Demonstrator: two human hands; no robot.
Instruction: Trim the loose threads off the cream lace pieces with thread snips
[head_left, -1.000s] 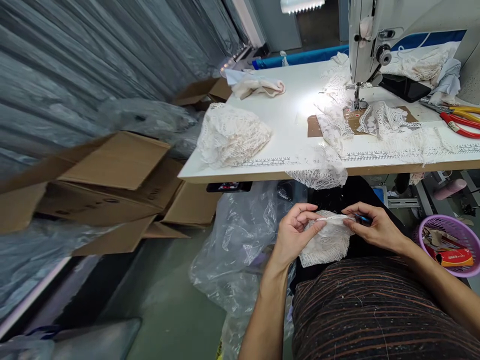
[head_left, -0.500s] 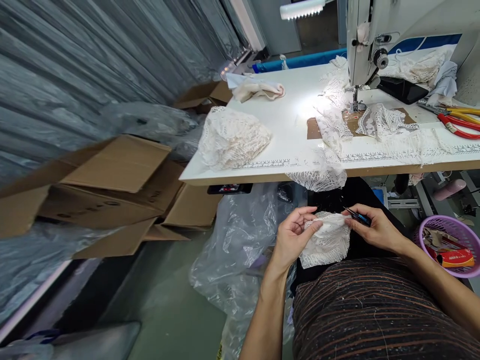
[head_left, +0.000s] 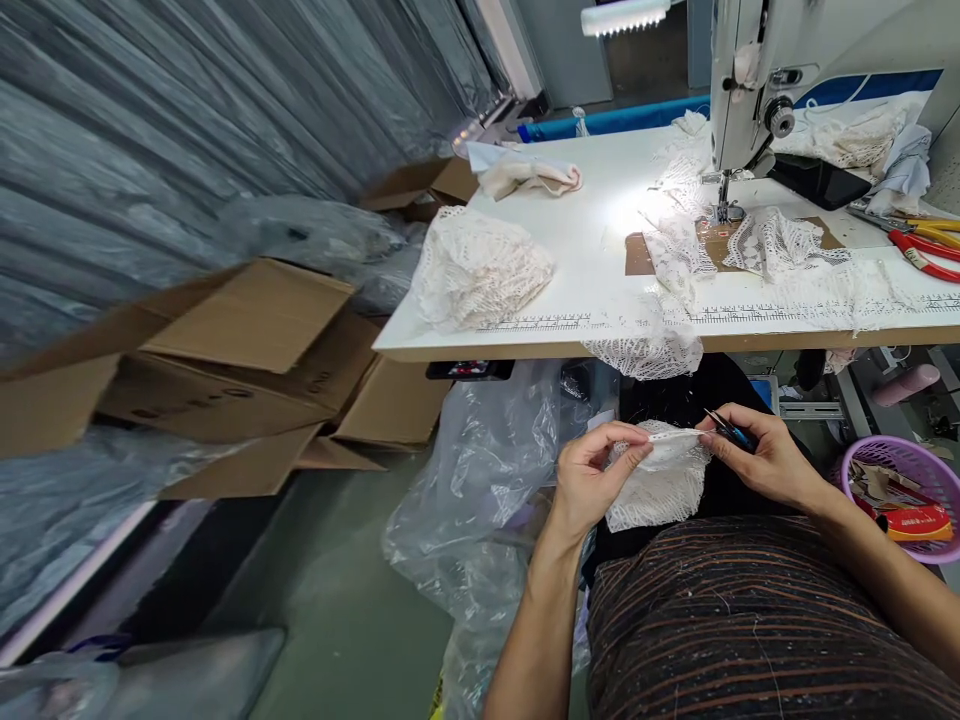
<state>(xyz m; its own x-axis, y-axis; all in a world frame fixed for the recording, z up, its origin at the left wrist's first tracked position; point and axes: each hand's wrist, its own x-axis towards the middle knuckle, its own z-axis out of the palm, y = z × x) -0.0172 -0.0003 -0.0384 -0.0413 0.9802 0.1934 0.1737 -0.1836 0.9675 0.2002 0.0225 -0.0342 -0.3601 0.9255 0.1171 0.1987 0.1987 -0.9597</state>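
A piece of white lace [head_left: 656,490] hangs over my lap below the table edge. My left hand [head_left: 600,470] is closed, pinching the lace's top edge between thumb and forefinger. The other end of that edge is pinched by my right hand [head_left: 765,455], so it runs in a straight line between the two. Small dark thread snips [head_left: 729,430] also sit in my right hand, their points turned up and left. Above, on the sewing machine table, a strip of lace [head_left: 671,250] lies near the presser foot and another lace piece [head_left: 645,350] droops over the front edge.
A sewing machine [head_left: 750,90] stands on the white table [head_left: 585,240]. A lace heap [head_left: 480,265] lies at its left; red-handled pliers [head_left: 919,255] and a phone [head_left: 821,180] at the right. Below are a purple basket [head_left: 851,470], plastic sheeting [head_left: 472,470] and an open cardboard box [head_left: 255,315].
The lace edge between my hands has been drawn straight and flat, where before it was bunched. Both hands keep their hold. The view has shifted slightly.
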